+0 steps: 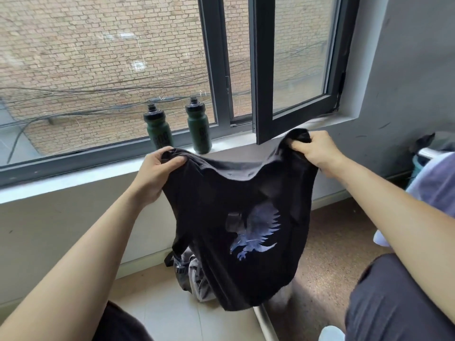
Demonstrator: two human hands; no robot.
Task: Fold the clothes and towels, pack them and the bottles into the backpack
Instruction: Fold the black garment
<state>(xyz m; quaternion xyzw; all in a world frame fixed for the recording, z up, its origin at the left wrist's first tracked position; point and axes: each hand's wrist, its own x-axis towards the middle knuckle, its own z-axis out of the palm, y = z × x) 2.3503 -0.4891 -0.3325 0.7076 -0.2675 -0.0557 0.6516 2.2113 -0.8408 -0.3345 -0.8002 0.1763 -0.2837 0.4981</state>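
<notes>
1. my left hand (157,168) grips one top corner of the black t-shirt (221,198), fingers curled round a bunch of cloth
2. my right hand (317,151) grips the other top corner, fist closed on the fabric, a little higher than the left
3. the shirt hangs in the air between both hands, its top edge sagging in the middle and its lower part dropping toward the floor; a bluish eagle print (256,230) faces me
4. the backpack (192,279), grey with black straps, sits on the floor against the wall under the windowsill (73,178), mostly hidden behind the hanging shirt; i cannot tell whether it is open
5. two dark green bottles with black caps stand upright on the sill, side by side with a gap between them: the left bottle (158,129) just beyond my left hand, the right bottle (199,129) beside it
6. a dark window sash (261,94) is swung inward above my right hand; a brick wall (98,45) and tangled cables show through the glass
7. a lavender cloth (433,188) lies at the right edge, near my right forearm; i cannot tell what it is
8. pale tiles (160,303) lie under the backpack, and a brown speckled floor (332,242) lies to the right
</notes>
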